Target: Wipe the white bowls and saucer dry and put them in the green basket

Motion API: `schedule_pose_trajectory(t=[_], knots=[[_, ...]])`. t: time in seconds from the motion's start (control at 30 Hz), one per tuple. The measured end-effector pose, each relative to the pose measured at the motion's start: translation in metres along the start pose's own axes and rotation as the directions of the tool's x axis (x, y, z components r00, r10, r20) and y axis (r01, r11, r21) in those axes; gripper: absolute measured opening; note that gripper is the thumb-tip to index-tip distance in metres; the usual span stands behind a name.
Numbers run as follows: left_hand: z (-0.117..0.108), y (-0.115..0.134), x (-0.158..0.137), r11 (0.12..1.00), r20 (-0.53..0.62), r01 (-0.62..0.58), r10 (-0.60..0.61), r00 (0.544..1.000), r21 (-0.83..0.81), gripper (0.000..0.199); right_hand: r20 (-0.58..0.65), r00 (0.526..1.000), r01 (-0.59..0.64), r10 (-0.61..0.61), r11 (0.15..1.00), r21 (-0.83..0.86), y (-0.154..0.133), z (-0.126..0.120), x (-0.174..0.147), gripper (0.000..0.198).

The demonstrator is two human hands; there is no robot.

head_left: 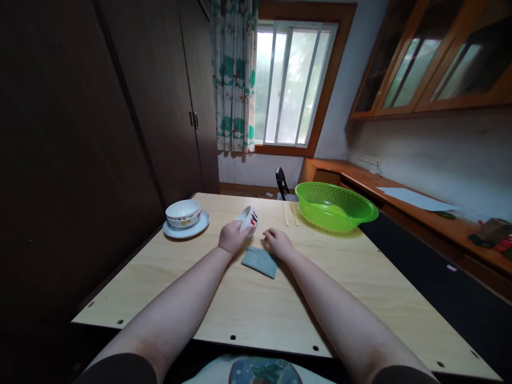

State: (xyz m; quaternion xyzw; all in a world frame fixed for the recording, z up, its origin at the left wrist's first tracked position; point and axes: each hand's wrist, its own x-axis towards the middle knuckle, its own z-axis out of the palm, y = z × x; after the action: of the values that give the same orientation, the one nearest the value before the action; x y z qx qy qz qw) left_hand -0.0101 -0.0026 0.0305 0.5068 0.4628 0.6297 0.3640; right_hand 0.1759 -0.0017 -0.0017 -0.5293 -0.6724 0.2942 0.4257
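Note:
My left hand (232,238) is closed on the rim of a small white bowl (249,218) with red and dark figures, tilted on its side above the table. My right hand (279,244) is just to the right of the bowl, apart from it. Its fingers are loosely curled with a gap at the fingertips, and nothing shows in them. Below and between both hands, a grey-blue cloth (260,262) lies flat on the wooden table (224,304).
Stacked white bowls (183,214) stand on a white plate (186,232) at the table's left edge. A green plastic basket (336,208) sits at the far right, with light chopsticks (285,213) beside it. A dark chair (282,181) is behind the table.

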Motion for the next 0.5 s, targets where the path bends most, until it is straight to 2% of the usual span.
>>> schedule_pose_trajectory(t=[0.07, 0.1, 0.13, 0.2, 0.27, 0.3, 0.33, 0.4, 0.5], knots=[[0.000, -0.002, -0.001, 0.964, 0.153, -0.158, 0.127, 0.980, 0.212, 0.033, -0.036, 0.994, -0.099, 0.108, 0.976, 0.194, 0.001, -0.003, 0.005, 0.038], [0.000, -0.002, -0.002, 0.901, 0.263, -0.281, 0.198, 0.944, 0.332, 0.033, -0.011, 0.988, -0.145, 0.154, 0.951, 0.274, 0.000, -0.005, 0.007, 0.043], [0.001, -0.003, -0.003, 0.799, 0.385, -0.418, 0.256, 0.887, 0.433, 0.033, 0.033, 0.981, -0.190, 0.190, 0.922, 0.338, 0.000, -0.006, 0.008, 0.048], [0.002, -0.004, -0.005, 0.530, 0.611, -0.664, 0.307, 0.730, 0.527, 0.034, 0.135, 0.962, -0.274, 0.239, 0.860, 0.431, -0.002, -0.008, 0.009, 0.052], [0.004, -0.005, -0.007, 0.301, 0.752, -0.806, 0.300, 0.587, 0.510, 0.036, 0.198, 0.947, -0.316, 0.253, 0.839, 0.443, -0.002, -0.009, 0.009, 0.051], [0.005, -0.005, -0.008, 0.224, 0.792, -0.842, 0.288, 0.539, 0.492, 0.037, 0.206, 0.946, -0.318, 0.251, 0.846, 0.428, -0.002, -0.009, 0.009, 0.049], [0.006, -0.006, -0.009, 0.169, 0.818, -0.863, 0.275, 0.505, 0.476, 0.037, 0.204, 0.946, -0.315, 0.251, 0.859, 0.404, -0.002, -0.008, 0.008, 0.046], [0.009, -0.006, -0.011, 0.117, 0.849, -0.884, 0.247, 0.467, 0.452, 0.036, 0.187, 0.947, -0.312, 0.261, 0.887, 0.339, 0.000, -0.006, 0.007, 0.040], [0.013, -0.005, -0.013, 0.109, 0.865, -0.889, 0.207, 0.458, 0.444, 0.034, 0.161, 0.945, -0.318, 0.284, 0.914, 0.251, 0.003, -0.002, 0.005, 0.034]])
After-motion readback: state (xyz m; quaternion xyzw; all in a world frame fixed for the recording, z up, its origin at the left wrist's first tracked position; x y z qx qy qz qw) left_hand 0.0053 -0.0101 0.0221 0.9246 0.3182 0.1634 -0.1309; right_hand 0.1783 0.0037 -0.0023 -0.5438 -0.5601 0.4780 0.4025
